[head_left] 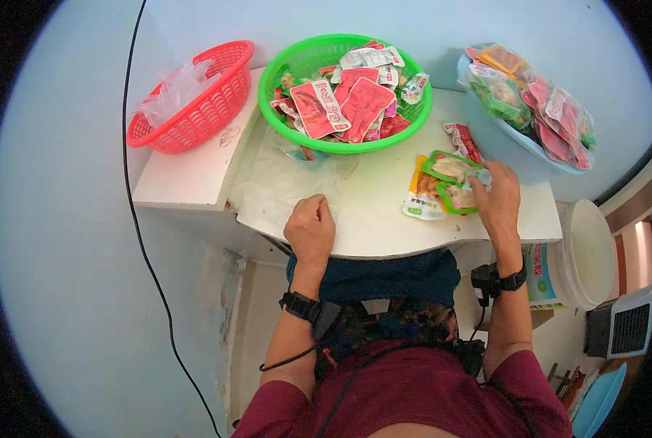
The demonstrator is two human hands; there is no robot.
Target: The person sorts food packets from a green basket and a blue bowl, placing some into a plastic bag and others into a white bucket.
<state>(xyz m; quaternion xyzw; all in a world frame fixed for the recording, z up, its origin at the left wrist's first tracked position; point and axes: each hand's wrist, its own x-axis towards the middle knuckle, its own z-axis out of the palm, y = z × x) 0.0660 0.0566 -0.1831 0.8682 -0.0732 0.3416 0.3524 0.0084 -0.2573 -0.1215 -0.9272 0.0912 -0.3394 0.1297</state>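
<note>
My left hand (311, 228) is closed in a fist at the table's front edge, on the near edge of a clear plastic bag (267, 188) that lies flat. Its fingertips are hidden under the hand. To the right, my right hand (499, 198) pinches a small pale snack packet (478, 177), partly covered by the fingers. Beneath and beside it lie green-edged snack packets (450, 168), a yellow and white snack packet (422, 197) and a red snack packet (462, 142).
A green basket (267, 109) full of snack packets stands at the back middle. A pale blue basin (486, 135) heaped with packets is at the right, a red basket (194, 117) with clear bags at the left. A white bucket (589, 255) stands beside the table (384, 233).
</note>
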